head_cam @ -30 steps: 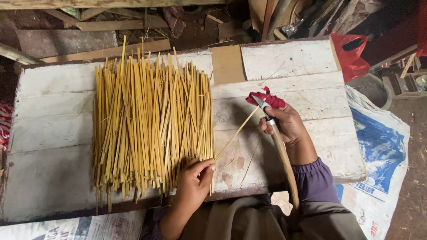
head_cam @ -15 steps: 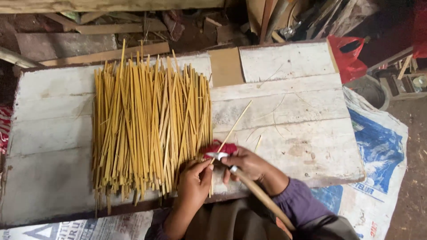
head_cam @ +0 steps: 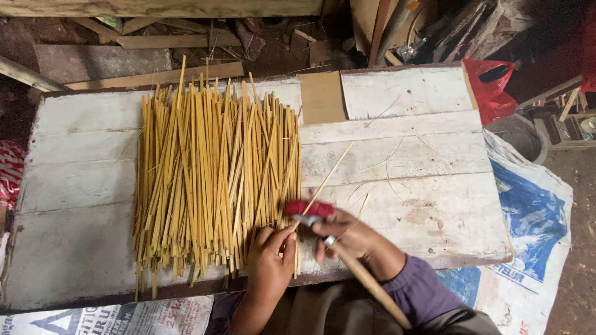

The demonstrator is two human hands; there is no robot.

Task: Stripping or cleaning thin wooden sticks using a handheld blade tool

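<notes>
While both hands work at the near edge of the white plank table [head_cam: 403, 99], the thin bamboo strip [head_cam: 327, 180] lies diagonally, its long axis running from the hands up and away toward the far right. Its near end sits between the two hands; its far end rests free on the planks, just right of the pile of yellow bamboo strips [head_cam: 211, 180].

Left hand [head_cam: 271, 263]: fingers curled, fingertips pinching the near end of the strip, at the pile's near right corner. Grasp is light, thumb and forefinger only as far as visible.

Right hand [head_cam: 354, 239]: clenched around a tool with a red head [head_cam: 308, 209] and a long wooden handle [head_cam: 372, 285] that trails back toward the person's lap. The red head lies across the strip, just beyond the left fingertips.

Pile's axis runs near-to-far; the single strip angles off it to the right. Both hands are equally close to the strip's near end; the blade edge cannot be made out.
</notes>
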